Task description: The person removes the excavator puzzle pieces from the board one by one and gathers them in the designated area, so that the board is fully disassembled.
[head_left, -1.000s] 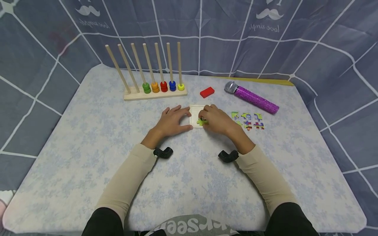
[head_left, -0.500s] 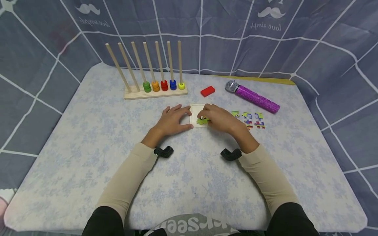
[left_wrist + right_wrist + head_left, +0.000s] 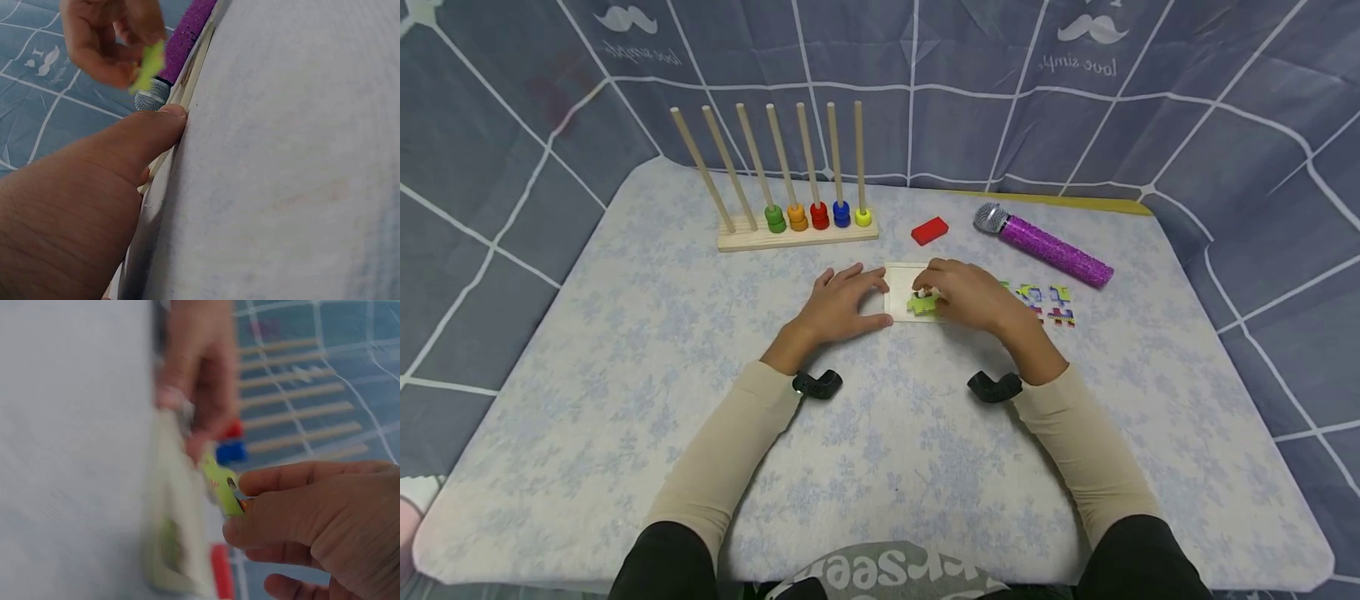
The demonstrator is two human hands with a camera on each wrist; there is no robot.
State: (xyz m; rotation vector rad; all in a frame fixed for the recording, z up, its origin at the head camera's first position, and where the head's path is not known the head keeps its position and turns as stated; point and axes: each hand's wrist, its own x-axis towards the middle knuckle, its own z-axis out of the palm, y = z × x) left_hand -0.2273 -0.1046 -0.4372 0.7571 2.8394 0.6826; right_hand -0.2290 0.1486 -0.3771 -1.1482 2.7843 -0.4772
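Note:
A green jigsaw puzzle piece (image 3: pixel 922 304) is pinched by my right hand (image 3: pixel 977 298) over a shallow light-wood puzzle tray (image 3: pixel 901 272). In the right wrist view, thumb and fingertips hold that piece (image 3: pixel 219 484) tilted above the tray. My left hand (image 3: pixel 842 308) holds the tray by its left end, the thumb on the near corner and the index finger against the left side. A blurred green patch (image 3: pixel 172 544) shows inside the tray in the right wrist view. More puzzle pieces (image 3: pixel 1060 305) lie right of my right hand, partly hidden by it.
Behind the left hand stands a wooden peg rack (image 3: pixel 797 240) with coloured rings. A red block (image 3: pixel 929 231) and a purple glittery microphone (image 3: pixel 1052 250) lie behind the tray. Grey checked cloth (image 3: pixel 880 133) hangs along the table's far edge.
My right hand has shifted a little to the right, and the green piece with it. More of the loose pieces are now covered by it. My left hand keeps its place on the tray.

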